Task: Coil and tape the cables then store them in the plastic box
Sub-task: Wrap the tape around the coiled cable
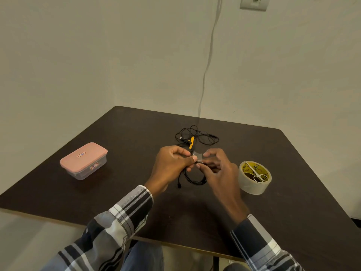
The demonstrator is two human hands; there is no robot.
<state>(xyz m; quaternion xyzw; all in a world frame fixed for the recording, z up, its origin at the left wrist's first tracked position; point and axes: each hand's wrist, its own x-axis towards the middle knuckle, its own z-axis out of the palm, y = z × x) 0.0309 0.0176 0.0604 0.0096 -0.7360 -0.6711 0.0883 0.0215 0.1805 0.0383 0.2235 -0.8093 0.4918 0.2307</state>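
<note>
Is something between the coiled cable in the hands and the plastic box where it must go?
The table between the coiled cable and the plastic box is bare. But the box's pink lid is on, so it blocks the way in.

dark table [97, 192] against wall; wall socket plate [254, 3] high above table, thin grey cord [210, 55] hanging below it.

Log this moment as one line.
left hand: holds coiled cable | right hand: wraps tape piece | plastic box: lidded
</note>
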